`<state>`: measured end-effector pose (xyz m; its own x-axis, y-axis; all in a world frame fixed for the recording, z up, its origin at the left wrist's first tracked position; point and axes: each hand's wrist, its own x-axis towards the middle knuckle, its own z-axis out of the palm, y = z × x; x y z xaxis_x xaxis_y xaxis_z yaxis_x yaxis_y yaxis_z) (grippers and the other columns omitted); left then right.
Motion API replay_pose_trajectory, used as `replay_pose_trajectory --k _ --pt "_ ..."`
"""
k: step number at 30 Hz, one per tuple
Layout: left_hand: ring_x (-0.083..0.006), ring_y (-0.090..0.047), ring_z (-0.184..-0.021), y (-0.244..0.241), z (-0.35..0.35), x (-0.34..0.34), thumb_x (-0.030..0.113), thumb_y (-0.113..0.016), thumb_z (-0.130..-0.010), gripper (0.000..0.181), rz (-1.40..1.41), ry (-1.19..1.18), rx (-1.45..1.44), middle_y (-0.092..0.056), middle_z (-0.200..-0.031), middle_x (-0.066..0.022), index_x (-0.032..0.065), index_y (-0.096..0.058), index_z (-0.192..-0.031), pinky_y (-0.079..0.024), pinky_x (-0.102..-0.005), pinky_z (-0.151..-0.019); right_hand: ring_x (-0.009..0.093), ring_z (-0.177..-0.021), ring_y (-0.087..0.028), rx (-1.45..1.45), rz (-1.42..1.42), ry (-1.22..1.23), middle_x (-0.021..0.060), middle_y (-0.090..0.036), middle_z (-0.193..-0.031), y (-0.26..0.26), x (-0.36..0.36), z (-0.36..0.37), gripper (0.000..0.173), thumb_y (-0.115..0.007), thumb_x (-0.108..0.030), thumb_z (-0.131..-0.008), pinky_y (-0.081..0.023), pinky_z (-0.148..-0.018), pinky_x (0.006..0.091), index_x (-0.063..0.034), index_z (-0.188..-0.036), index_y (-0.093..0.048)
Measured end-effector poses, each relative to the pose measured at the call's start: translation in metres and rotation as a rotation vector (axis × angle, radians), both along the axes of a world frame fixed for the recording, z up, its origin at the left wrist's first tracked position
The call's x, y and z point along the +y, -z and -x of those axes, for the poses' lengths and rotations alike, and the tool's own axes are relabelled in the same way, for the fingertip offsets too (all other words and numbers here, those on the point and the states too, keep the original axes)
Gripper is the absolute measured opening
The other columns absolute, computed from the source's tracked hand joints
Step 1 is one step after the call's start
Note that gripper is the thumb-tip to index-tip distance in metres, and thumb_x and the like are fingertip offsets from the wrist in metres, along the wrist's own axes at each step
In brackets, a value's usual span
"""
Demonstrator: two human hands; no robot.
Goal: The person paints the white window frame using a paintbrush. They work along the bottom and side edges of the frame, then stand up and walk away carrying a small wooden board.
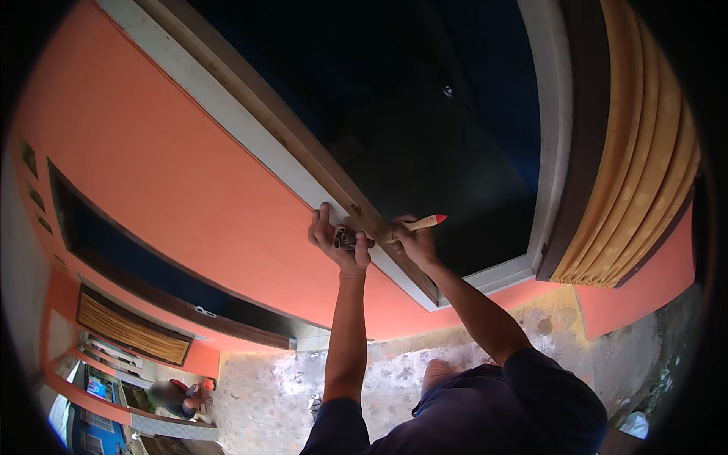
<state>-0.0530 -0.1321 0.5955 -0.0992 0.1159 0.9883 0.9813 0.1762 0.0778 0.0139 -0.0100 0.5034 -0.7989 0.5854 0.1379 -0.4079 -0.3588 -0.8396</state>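
Around several small brown rolls (344,238), possibly sandpaper, my left hand (341,242) is closed, its fingertips against the white frame edge (273,170) beside the coral wall. My right hand (415,242) grips a paintbrush (424,222) with a pale wooden handle and a red tip, which points up and right. The brush's bristle end is at the brown wooden frame (307,151) of a dark opening and is partly hidden by my fingers. Both hands are close together near the lower part of this frame.
Dark opening (443,170) lies behind the frame. At right hangs a yellow curtain (631,170) in a dark frame. The coral wall (170,148) extends left to another dark opening. Below is a stained tiled floor (256,392). Another person (179,398) sits far off at lower left.
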Motion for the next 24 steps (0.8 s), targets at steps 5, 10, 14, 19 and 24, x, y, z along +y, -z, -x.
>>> replay_pose_trajectory --k 5,10,14,19,24 --pt "-0.0391 -0.036 -0.135 0.006 0.001 0.006 0.048 -0.056 -0.091 0.073 -0.043 -0.037 0.011 -0.052 -0.143 -0.0209 -0.0052 -0.048 -0.141 -0.031 -0.0513 -0.112 0.010 -0.057 -0.065 -0.342 -0.156 0.074 0.0064 -0.065 -0.068 -0.005 0.004 -0.018 0.012 -0.065 -0.015 -0.094 -0.051 -0.051 0.0270 -0.0032 -0.092 -0.068" --pt "-0.0363 -0.034 -0.138 0.016 -0.001 0.011 0.053 -0.054 -0.091 0.079 -0.177 0.070 -0.126 -0.052 -0.141 -0.0198 -0.0059 -0.043 -0.143 -0.029 -0.0504 -0.113 0.007 -0.060 -0.062 0.254 -0.165 0.046 0.0033 -0.066 -0.079 -0.191 -0.005 0.001 0.014 -0.067 -0.011 -0.095 -0.048 -0.052 0.0225 -0.0015 -0.105 -0.068" --pt "-0.0342 -0.038 -0.134 0.004 -0.014 0.023 0.055 -0.056 -0.088 0.077 -0.300 0.210 -0.268 -0.055 -0.132 -0.0181 -0.0048 -0.048 -0.137 -0.031 -0.0508 -0.111 0.004 -0.061 -0.055 0.446 -0.174 0.050 0.0002 -0.063 -0.077 -0.236 0.013 0.016 0.015 -0.070 -0.014 -0.096 -0.042 -0.053 0.0211 -0.0044 -0.108 -0.068" --pt "-0.0347 -0.040 -0.133 0.001 -0.008 0.016 0.053 -0.057 -0.090 0.075 -0.187 0.075 -0.168 -0.054 -0.133 -0.0186 -0.0059 -0.050 -0.136 -0.031 -0.0512 -0.113 0.013 -0.078 -0.066 0.230 -0.353 0.241 0.0048 -0.068 -0.083 -0.051 0.010 0.031 0.011 -0.068 -0.011 -0.092 -0.052 -0.069 0.0299 -0.0029 -0.100 -0.069" --pt "-0.0357 -0.041 -0.132 0.006 -0.001 0.019 0.054 -0.059 -0.089 0.079 -0.241 0.003 -0.071 -0.057 -0.138 -0.0196 -0.0086 -0.052 -0.137 -0.035 -0.0494 -0.109 0.025 -0.076 -0.072 -0.214 -0.622 0.093 0.0136 -0.071 -0.080 0.000 0.026 0.009 0.014 -0.069 -0.015 -0.087 -0.055 -0.069 0.0348 -0.0015 -0.091 -0.070"
